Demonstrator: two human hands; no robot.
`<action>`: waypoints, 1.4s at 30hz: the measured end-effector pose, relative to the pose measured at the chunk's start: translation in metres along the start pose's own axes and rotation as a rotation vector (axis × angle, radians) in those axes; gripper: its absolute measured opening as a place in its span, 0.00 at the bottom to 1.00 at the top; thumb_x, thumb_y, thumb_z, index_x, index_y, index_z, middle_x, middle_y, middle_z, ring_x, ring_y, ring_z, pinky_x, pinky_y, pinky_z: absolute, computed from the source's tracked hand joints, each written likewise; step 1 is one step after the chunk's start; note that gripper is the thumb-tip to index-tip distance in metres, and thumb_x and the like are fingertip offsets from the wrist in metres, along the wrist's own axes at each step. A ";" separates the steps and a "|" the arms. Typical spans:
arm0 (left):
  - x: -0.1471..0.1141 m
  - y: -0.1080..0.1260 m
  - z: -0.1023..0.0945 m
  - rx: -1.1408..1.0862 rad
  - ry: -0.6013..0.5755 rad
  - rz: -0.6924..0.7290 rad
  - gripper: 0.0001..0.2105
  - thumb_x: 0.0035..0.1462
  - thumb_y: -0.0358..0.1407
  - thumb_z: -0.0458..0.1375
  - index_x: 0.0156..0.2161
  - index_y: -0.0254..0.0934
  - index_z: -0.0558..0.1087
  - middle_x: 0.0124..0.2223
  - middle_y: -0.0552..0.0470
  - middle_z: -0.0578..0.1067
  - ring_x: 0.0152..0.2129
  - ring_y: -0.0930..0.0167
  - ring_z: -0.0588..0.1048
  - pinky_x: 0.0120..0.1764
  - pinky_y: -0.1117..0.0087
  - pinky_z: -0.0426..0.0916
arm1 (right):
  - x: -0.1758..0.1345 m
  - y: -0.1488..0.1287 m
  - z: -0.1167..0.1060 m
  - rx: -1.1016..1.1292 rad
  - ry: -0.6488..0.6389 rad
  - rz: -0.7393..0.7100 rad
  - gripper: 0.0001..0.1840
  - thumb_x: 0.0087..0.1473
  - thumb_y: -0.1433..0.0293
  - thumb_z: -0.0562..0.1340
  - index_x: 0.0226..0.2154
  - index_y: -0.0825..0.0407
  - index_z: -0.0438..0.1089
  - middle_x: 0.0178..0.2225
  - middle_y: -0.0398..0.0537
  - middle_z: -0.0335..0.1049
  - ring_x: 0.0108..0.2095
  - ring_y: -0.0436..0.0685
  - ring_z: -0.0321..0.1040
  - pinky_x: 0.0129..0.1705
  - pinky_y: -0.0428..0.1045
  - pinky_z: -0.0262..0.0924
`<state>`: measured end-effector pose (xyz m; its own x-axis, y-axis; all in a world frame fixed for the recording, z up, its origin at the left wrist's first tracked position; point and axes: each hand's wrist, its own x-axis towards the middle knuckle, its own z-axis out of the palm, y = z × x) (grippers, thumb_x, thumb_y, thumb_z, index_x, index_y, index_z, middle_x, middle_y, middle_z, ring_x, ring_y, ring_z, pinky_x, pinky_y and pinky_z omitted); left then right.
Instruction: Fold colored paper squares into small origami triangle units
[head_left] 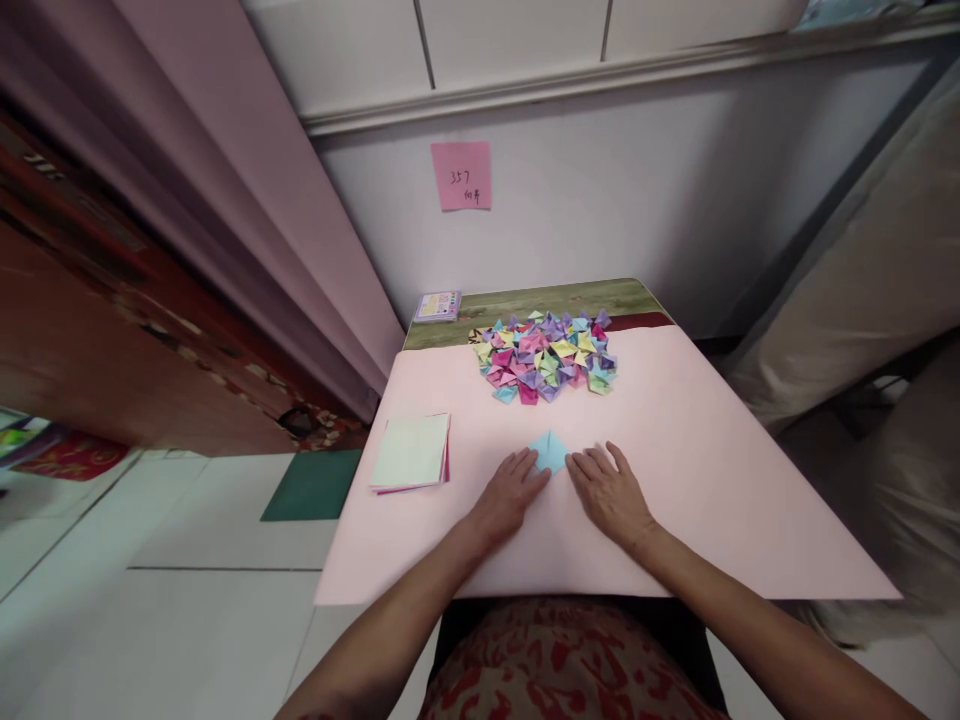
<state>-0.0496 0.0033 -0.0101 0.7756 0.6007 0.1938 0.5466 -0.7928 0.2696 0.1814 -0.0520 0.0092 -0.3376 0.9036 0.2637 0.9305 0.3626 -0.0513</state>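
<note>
A small light-blue sheet of origami paper [551, 450], folded into a diamond with a crease line at its top, lies flat on the pink table cover. My left hand [510, 492] rests on its left side, fingers stretched out and touching the paper. At its right edge lies my right hand [609, 490], with flat, spread fingertips against the corner. Beyond both hands is a heap of folded paper pieces [547, 355] in purple, pink, yellow, green and blue. To the left of my left hand sits a stack of square paper [410, 450], pale green on top.
The pink cover [720, 480] spreads over the table. A printed pack [438, 306] lies at the far left corner. A pink note [462, 176] is stuck on the wall behind. A pink curtain [315, 170] hangs left, a beige cloth [847, 260] right.
</note>
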 end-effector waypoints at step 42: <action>0.034 -0.012 -0.028 -0.335 0.382 -0.314 0.10 0.55 0.36 0.63 0.43 0.40 0.74 0.39 0.51 0.78 0.41 0.65 0.73 0.47 0.60 0.65 | 0.063 -0.001 -0.004 0.549 0.111 0.257 0.08 0.52 0.62 0.65 0.29 0.47 0.77 0.32 0.42 0.75 0.34 0.53 0.67 0.33 0.45 0.54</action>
<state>-0.0382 0.0362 0.0202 0.3902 0.8451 0.3654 0.5540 -0.5325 0.6399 0.1596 0.0033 0.0295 -0.0678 0.9593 0.2742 0.7610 0.2274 -0.6076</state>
